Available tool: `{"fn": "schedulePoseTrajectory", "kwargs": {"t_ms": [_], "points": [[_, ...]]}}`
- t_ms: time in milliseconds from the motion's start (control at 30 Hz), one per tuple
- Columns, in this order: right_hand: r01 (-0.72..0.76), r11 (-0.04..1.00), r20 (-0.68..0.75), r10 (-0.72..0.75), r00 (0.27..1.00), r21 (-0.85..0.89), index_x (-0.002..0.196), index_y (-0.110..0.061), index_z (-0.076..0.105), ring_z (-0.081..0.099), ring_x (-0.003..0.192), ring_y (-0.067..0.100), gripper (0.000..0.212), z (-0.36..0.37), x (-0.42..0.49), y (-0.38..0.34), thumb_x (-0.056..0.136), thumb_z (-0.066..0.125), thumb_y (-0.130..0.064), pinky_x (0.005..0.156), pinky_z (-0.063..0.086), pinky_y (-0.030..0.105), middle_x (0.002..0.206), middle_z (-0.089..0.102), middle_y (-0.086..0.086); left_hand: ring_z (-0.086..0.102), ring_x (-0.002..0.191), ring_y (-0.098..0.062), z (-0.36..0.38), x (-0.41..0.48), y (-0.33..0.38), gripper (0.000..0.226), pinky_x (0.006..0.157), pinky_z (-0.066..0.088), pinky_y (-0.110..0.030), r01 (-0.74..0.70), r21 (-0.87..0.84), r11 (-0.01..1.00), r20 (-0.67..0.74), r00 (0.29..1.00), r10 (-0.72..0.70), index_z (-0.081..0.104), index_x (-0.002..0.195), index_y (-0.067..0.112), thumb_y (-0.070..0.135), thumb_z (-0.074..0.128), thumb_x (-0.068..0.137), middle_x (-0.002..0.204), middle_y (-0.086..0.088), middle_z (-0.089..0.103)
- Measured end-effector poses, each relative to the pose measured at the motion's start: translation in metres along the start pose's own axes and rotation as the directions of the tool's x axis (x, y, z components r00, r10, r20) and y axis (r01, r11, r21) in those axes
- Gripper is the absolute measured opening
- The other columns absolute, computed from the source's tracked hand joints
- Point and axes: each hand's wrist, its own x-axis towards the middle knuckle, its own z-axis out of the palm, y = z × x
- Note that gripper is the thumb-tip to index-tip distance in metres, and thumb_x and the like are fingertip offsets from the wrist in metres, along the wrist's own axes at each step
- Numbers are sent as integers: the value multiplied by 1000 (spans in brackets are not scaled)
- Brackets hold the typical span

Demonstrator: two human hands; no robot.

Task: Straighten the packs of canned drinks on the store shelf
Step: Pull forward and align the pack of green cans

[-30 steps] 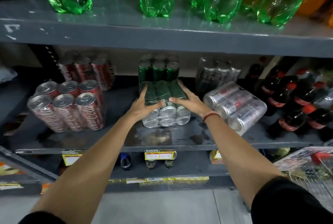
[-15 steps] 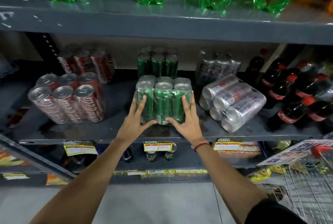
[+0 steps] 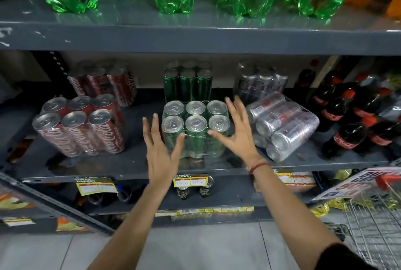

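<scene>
The green six-pack [image 3: 195,128], on its side a second ago, now stands upright at the middle of the shelf [image 3: 130,167]. Both the left hand [image 3: 161,150] and right hand [image 3: 236,133] have let go, fingers spread. The silver pack [image 3: 282,124] beside it lies tipped over, likely next.

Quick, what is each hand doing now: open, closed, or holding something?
Left hand: open, fingers spread, holding nothing.
Right hand: open, fingers spread, holding nothing.

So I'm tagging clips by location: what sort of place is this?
Most likely a supermarket drinks aisle: shrink-wrapped can packs on a grey metal shelf, price tags on its edge, and a wire shopping cart.
</scene>
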Motion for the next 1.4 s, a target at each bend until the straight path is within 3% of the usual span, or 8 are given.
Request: {"fn": "schedulePoseTrajectory", "kwargs": {"t_ms": [100,233,500,733,833,967,1200,1400], "points": [[-182,979,415,129,901,91,139,-51,28,10,144,12,81,-10,39,-7,68,62,-70,117,18,42,159,11,2,9,146,-27,30,1,33,82,111,27,-50,328,-109,938,58,944,-323,3,145,45,65,49,80,159,-5,-17],[-296,953,576,209,790,60,136,-47,40,22,140,15,68,-17,61,0,73,61,-64,117,20,48,152,26,-1,-9,146,-35,48,9,47,73,115,14,-53,393,-214,894,9,916,-401,21,144,27,44,60,85,157,-20,-14],[-388,921,241,374,895,11,142,-37,36,37,129,23,74,8,15,-31,77,61,-62,110,30,36,129,36,4,46,122,-22,27,75,6,50,99,33,-28,258,-169,951,176,958,-228,47,126,21,34,67,82,130,-8,53],[-406,892,43,422,906,-199,145,-37,22,39,118,37,71,40,-31,-84,84,36,-71,97,37,46,133,30,14,58,113,-20,13,131,-1,45,98,46,-48,406,-109,907,608,749,-262,54,117,40,38,71,76,124,3,60],[-403,912,31,406,914,-73,144,-39,24,54,112,35,70,18,-15,-73,83,37,-72,99,43,47,146,23,9,55,117,-18,9,116,7,50,100,44,-39,425,-175,888,422,847,-322,55,126,28,39,69,79,129,-1,59],[-411,904,108,400,910,118,142,-37,34,40,131,28,67,1,47,-46,83,50,-64,110,34,45,147,29,7,31,139,-23,21,44,38,60,112,26,-34,324,-288,901,6,942,-336,43,135,21,39,64,82,151,-12,33],[-243,967,724,222,653,-77,139,-29,44,32,138,21,63,26,121,-33,83,62,-50,111,26,37,151,35,3,-11,145,-36,78,-18,79,116,110,11,-62,505,-57,861,35,863,-504,5,147,33,61,75,58,156,-14,-21],[-198,977,553,207,807,-77,135,-29,50,37,129,17,61,20,108,-17,80,68,-47,100,27,13,140,45,2,2,144,-40,74,9,54,112,109,19,-63,454,-27,891,-46,889,-455,23,137,30,45,87,46,156,-15,-6]]}}
